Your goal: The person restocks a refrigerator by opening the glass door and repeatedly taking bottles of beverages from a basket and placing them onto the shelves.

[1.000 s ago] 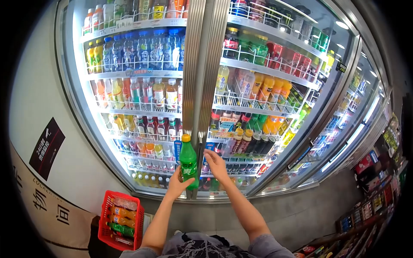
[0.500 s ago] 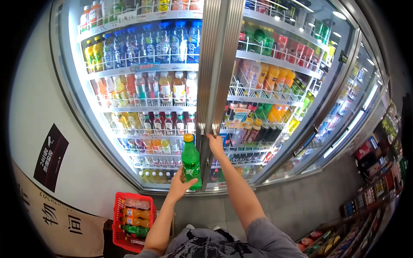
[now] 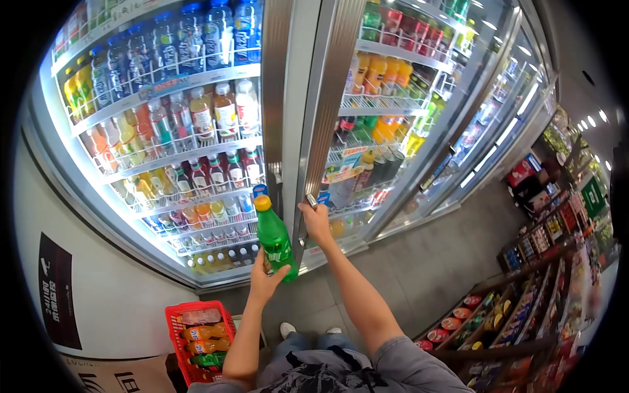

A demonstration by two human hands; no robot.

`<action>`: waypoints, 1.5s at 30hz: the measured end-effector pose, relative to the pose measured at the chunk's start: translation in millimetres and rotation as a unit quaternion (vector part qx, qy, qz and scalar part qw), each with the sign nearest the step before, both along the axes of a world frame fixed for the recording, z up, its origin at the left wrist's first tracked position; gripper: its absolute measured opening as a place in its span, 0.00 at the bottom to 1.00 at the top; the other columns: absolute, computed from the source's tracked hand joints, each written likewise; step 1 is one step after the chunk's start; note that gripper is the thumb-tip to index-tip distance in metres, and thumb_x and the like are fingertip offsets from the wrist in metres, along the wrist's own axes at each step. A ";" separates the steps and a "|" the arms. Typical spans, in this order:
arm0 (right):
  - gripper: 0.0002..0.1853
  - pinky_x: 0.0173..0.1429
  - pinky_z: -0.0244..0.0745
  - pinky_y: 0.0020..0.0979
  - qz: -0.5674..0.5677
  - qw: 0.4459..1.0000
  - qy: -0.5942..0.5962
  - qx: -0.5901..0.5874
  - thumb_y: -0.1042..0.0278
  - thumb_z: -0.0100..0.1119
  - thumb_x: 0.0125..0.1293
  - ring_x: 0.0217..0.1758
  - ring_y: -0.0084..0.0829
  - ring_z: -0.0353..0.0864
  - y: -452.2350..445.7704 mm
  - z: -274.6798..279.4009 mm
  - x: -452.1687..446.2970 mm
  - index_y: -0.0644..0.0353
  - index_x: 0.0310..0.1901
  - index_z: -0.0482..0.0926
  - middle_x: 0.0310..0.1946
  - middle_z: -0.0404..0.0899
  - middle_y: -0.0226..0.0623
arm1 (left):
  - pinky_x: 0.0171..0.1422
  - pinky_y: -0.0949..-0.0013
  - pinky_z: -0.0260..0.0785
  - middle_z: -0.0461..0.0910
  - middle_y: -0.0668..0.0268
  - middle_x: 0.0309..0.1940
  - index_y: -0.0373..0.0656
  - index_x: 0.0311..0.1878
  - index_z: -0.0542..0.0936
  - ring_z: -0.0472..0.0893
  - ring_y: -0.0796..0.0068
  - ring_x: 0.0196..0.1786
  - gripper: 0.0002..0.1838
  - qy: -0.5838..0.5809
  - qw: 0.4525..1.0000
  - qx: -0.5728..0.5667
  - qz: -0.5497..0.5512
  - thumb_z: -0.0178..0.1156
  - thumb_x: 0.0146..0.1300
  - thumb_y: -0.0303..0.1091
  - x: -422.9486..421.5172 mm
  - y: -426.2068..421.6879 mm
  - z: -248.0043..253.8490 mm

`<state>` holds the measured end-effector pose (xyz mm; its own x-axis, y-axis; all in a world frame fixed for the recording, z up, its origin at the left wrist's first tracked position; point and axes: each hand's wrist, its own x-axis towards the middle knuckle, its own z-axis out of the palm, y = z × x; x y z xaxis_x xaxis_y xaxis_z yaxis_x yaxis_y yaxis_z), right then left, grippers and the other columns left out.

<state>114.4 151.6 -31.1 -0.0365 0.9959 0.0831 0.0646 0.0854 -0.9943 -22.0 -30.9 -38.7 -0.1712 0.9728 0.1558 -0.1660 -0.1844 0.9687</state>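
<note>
My left hand (image 3: 266, 278) is wrapped round the lower part of a green bottle (image 3: 274, 237) with a yellow cap, which leans slightly to the left in front of the fridge. To its right, my right hand (image 3: 316, 223) has its fingers closed round the edge or handle of the right glass door (image 3: 333, 98), near a small metal piece. That door stands a little ajar from the left door frame (image 3: 276, 85). Behind the glass, shelves hold rows of bottles and cans.
A red basket (image 3: 175, 335) with several bottles stands on the lower left, beside a white wall (image 3: 124, 281). Shelves of packaged goods (image 3: 517, 308) fill the lower right. More glass-door fridges (image 3: 481, 131) run off to the right. Grey tiled floor (image 3: 419, 262) lies between.
My right hand has closed on the right door's edge, and the door has swung slightly outward. The view has turned and tilted. The green bottle stays in my left hand.
</note>
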 end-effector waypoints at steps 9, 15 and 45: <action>0.29 0.24 0.52 0.30 0.009 0.998 0.013 0.068 0.50 0.59 0.68 0.21 0.15 0.57 -77.2 3.6 64.4 0.60 0.15 0.65 0.14 0.60 0.20 | 0.64 0.68 0.66 0.74 0.64 0.57 0.35 0.69 0.63 0.75 0.73 0.58 0.36 -0.052 0.996 0.055 -0.040 0.66 0.58 0.22 59.4 -19.6 32.1; 0.33 0.23 0.49 0.31 -0.085 0.995 0.036 0.025 0.41 0.51 0.71 0.20 0.17 0.55 -136.8 -6.5 124.0 0.56 0.14 0.62 0.14 0.57 0.21 | 0.62 0.67 0.70 0.75 0.60 0.56 0.34 0.68 0.63 0.77 0.71 0.56 0.35 -0.061 0.994 0.073 -0.059 0.68 0.59 0.25 104.0 -50.2 39.9; 0.21 0.54 0.74 0.31 -0.199 0.972 -0.018 0.125 0.65 0.60 0.70 0.50 0.28 0.78 -338.0 71.3 343.3 0.63 0.60 0.70 0.50 0.78 0.39 | 0.66 0.69 0.66 0.75 0.61 0.60 0.33 0.72 0.63 0.76 0.74 0.59 0.38 -0.031 0.952 0.030 -0.302 0.68 0.62 0.35 297.6 -121.3 61.8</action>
